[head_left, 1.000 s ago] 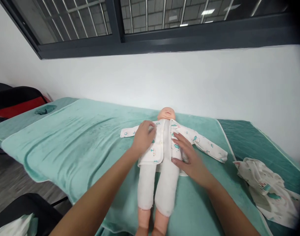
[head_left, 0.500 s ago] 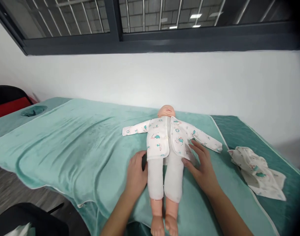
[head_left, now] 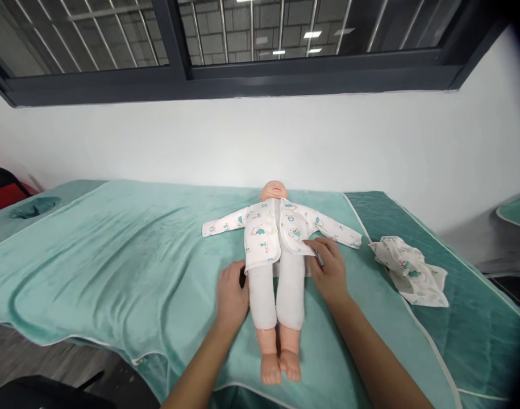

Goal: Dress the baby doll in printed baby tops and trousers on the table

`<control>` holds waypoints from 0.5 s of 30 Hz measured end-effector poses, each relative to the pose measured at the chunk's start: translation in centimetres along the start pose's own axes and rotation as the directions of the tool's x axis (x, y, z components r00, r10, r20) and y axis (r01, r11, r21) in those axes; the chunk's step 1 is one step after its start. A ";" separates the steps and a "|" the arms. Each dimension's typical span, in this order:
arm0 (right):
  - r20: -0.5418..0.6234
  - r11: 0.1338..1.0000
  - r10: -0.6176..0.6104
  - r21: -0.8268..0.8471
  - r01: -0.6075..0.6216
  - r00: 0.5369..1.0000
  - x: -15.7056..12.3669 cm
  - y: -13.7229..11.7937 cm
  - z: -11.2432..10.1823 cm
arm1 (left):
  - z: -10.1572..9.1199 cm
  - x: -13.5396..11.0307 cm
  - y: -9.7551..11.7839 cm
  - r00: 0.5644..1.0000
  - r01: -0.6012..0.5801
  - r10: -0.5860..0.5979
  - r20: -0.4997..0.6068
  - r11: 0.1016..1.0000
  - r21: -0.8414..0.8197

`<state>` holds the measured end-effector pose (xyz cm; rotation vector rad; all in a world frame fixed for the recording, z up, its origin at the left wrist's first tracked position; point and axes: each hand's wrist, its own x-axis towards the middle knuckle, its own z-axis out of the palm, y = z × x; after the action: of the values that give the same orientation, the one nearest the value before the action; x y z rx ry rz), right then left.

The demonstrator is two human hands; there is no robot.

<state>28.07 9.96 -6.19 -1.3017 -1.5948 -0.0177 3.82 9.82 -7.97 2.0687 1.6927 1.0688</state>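
between the two hands, on the teal blanket (head_left: 115, 255), the doll (head_left: 262, 295) lies with its long axis running near to far, head far and feet near. the left hand (head_left: 232, 295) rests loosely open against the hip on the doll's left side. the right hand (head_left: 330, 271), slightly farther, has fingertips on the printed shirt (head_left: 260, 244) hem at the right. whether it pinches the cloth cannot be told.

place: infant-care training room | cues: massage bed (head_left: 115, 255) with face hole (head_left: 29, 208), baby doll (head_left: 277, 255), barred window (head_left: 242, 34)

no readable text, labels, brands, numbers or signs
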 end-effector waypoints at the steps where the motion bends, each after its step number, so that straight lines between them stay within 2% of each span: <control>1: -0.017 1.000 -0.016 0.021 0.016 1.000 -0.1 -0.2 -0.1 | 0.1 0.0 0.0 1.000 0.019 -0.019 -0.012 1.000 -0.004; 6: 0.062 0.987 -0.127 0.108 0.120 0.990 -1.6 -0.6 -0.9 | 0.1 0.2 0.3 0.993 0.069 -0.082 -0.082 0.986 -0.155; 8: 0.088 0.978 -0.065 0.204 0.046 0.994 -2.1 -0.3 -1.3 | 0.1 0.2 0.3 0.989 0.035 -0.069 -0.130 0.968 -0.247; 10: 0.088 0.914 0.082 0.391 -0.110 0.993 -2.4 0.4 -1.6 | 0.1 0.1 0.1 0.982 -0.015 -0.051 -0.180 0.938 -0.345; 11: 0.086 0.836 0.184 0.510 -0.202 0.979 -2.3 0.8 -1.6 | 0.1 0.0 0.0 0.978 -0.032 -0.052 -0.200 0.918 -0.396; 12: 0.092 0.721 0.298 0.631 -0.287 0.950 -2.2 1.3 -1.5 | 0.1 -0.1 -0.2 0.974 -0.037 -0.066 -0.216 0.896 -0.442; 13: 0.110 0.577 0.421 0.733 -0.360 0.900 -2.1 1.9 -1.4 | 0.1 -0.1 -0.3 0.970 -0.024 -0.094 -0.224 0.880 -0.474; 15: 0.212 0.275 0.623 0.842 -0.464 0.753 -1.3 3.0 -1.1 | 0.2 0.1 -0.4 0.961 0.052 -0.181 -0.209 0.861 -0.506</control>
<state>30.84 9.65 -8.27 -0.8836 -0.6694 1.0025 3.63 10.09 -8.32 1.5357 1.4185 1.5816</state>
